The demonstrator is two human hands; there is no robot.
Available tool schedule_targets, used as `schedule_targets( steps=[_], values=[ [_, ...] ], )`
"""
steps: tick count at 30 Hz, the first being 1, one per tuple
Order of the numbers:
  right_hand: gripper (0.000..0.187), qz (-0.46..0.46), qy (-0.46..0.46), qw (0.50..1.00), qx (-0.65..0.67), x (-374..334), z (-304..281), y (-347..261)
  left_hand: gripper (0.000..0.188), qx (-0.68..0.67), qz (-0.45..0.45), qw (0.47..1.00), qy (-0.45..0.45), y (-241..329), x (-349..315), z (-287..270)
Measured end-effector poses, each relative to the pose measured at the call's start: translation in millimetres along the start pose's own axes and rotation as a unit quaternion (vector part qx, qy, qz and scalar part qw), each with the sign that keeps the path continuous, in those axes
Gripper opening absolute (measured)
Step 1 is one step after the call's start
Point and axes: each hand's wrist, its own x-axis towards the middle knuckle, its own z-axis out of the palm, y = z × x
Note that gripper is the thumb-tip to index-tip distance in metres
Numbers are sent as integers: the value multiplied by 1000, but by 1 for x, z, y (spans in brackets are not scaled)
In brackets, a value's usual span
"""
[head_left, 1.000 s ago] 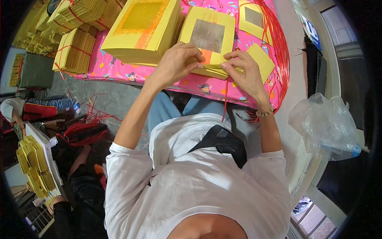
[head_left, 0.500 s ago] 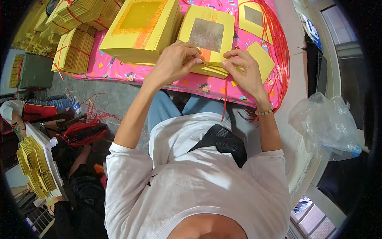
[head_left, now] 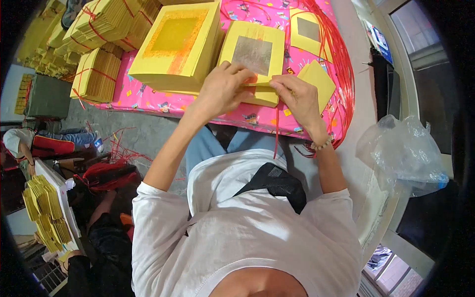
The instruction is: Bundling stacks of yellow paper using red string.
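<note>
A: While the white shirt [head_left: 267,218] filled the near ground, how was the right hand [head_left: 299,99]?

B: Narrow. Thumb and forefinger pinched the near edge of the small yellow stack [head_left: 252,54], toward its right corner. Bead bracelet [head_left: 322,143] on the wrist.

A: And the left hand [head_left: 223,91]?

B: Fingers bent, tips at the same near edge, farther left. Contact partly hidden; could not tell whether it had closed on the paper.

A: Where was the stack itself?

B: Flat on the pink-covered counter [head_left: 163,105], by the front edge, straight ahead of the person. Silver-grey square on the top sheet. At the near edge, the upper sheets stood a little apart from those beneath. A red strand [head_left: 277,128] hung down over the counter's edge, below the right hand.

A: Anything around it?

B: Large yellow stack [head_left: 183,29] just to the left, noticeably taller, gold patch bordered in orange. Loose yellow paper [head_left: 324,86] to the right. Behind that, a sheet with a grey square [head_left: 308,28], partly under long red cords [head_left: 346,74].

A: Farther out?

B: Leftward, a red-tied yellow bundle [head_left: 96,74], with more piled behind. Rightward, past the counter, a clear plastic bag [head_left: 396,153]. Lower left, a co-worker's hand [head_left: 64,260] beside a white board [head_left: 62,193] that carried yellow packets [head_left: 45,213].
</note>
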Motion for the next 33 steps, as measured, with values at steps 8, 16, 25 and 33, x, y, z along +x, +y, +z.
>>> schedule_targets(
  steps=[8,16,25,33],
  values=[
    [72,44,131,952,274,4,6,20,31,36,1,984,176,22,17,-18],
    [108,-12,42,856,515,9,-4,13,18,-196,-64,970,131,73,-2,-47],
    [74,30,28,852,521,-7,-5,-13,35,-103,-41,972,207,56,2,-27],
    [58,37,45,871,487,-3,-5,-15,38,-561,-130,812,97,44,13,-13]
  ],
)
